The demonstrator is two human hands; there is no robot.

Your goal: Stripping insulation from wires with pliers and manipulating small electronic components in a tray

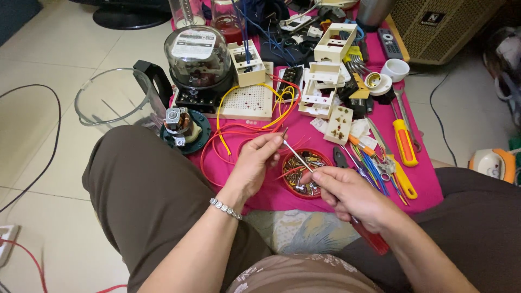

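Head view shows the left hand (255, 163) pinching a red wire end (283, 132) against the screwdriver (297, 156) gripped by the right hand (347, 195), whose tip could slip and jab a fingertip above the screw dish (320, 157).

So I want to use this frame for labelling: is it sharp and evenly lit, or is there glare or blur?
Head view: even, soft light, faint shadows; left hand, right hand and screwdriver fairly sharp; glare on the meter dome and the clear jug; edges bow slightly from the wide lens.
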